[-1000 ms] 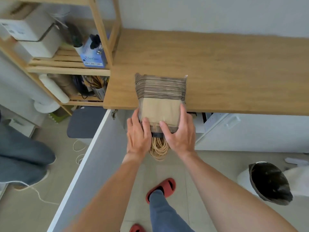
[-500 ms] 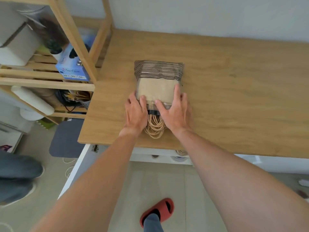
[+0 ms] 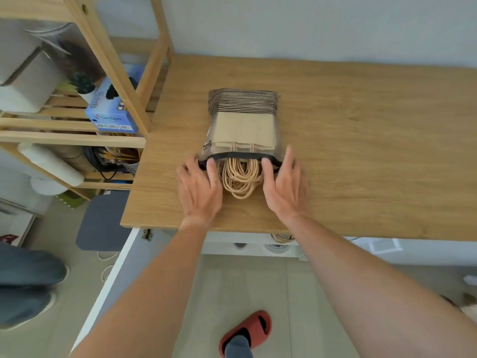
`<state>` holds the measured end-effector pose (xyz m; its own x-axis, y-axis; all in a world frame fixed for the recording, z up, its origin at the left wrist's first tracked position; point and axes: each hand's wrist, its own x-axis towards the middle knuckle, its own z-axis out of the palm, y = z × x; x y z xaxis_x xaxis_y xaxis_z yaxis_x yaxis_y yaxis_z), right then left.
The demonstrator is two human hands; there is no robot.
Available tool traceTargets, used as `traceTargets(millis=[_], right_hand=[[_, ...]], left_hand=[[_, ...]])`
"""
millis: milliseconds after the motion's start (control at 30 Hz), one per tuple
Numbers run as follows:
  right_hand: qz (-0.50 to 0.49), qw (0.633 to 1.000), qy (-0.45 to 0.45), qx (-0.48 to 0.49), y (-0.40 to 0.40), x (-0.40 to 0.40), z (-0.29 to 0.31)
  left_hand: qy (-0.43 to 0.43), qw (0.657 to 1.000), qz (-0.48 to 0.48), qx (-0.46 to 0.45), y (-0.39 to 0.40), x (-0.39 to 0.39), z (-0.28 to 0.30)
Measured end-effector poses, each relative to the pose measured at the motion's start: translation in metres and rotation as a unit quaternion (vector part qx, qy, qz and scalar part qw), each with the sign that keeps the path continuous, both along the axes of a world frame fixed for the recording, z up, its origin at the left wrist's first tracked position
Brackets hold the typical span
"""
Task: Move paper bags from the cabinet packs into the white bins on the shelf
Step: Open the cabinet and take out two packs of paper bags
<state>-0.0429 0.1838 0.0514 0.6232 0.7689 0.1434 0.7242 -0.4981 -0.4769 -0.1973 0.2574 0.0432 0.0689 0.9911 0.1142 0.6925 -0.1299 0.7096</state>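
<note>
A blue glove box [image 3: 112, 109] is kept on the wooden rack; a red slipper [image 3: 246, 332] is seen on the floor.

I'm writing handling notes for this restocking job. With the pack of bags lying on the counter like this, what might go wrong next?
The twine handles spill in a tangled bunch from the pack of paper bags; pulling one bag may drag out others. The left hand and right hand only touch the plastic wrap's open mouth, so it could tear or slide on the countertop.

The pack of bags [image 3: 244, 125] lies flat on the wooden tabletop [image 3: 361, 156], near its front edge. It holds brown paper bags in clear plastic. The beige cord handles [image 3: 238, 177] spill out from its open, black-edged near end.
</note>
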Motion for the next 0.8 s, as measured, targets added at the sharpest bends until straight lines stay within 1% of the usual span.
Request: traceTargets(millis=[100, 167, 233, 300, 400, 533, 633, 800], right_hand=[[0.033, 0.997, -0.063, -0.004, -0.04, -0.009, -0.013], [0.047, 0.994, -0.098, -0.018, -0.065, -0.018, -0.025], [0.046, 0.99, -0.13, -0.023, -0.09, -0.03, -0.037], [0.04, 0.989, -0.145, -0.006, -0.113, -0.042, -0.046], [0.039, 0.99, -0.138, 0.003, -0.141, -0.059, -0.062], [0.026, 0.992, -0.113, -0.052, -0.159, -0.062, -0.101], [0.006, 0.988, -0.111, -0.104, -0.15, -0.041, -0.148], [-0.012, 0.988, -0.084, -0.133, -0.109, 0.012, -0.229]], left_hand=[[-0.002, 1.0, -0.011, 0.027, -0.039, -0.019, -0.018], [0.024, 0.998, -0.043, 0.05, -0.067, -0.026, -0.026], [0.05, 0.993, -0.073, 0.079, -0.092, -0.031, -0.035], [0.046, 0.991, -0.09, 0.089, -0.113, -0.033, -0.04], [0.06, 0.988, -0.126, 0.072, -0.144, -0.034, -0.052], [0.111, 0.975, -0.187, 0.043, -0.169, -0.029, -0.09], [0.129, 0.972, -0.193, 0.029, -0.164, -0.011, -0.138], [0.183, 0.962, -0.2, -0.021, -0.129, 0.035, -0.229]])
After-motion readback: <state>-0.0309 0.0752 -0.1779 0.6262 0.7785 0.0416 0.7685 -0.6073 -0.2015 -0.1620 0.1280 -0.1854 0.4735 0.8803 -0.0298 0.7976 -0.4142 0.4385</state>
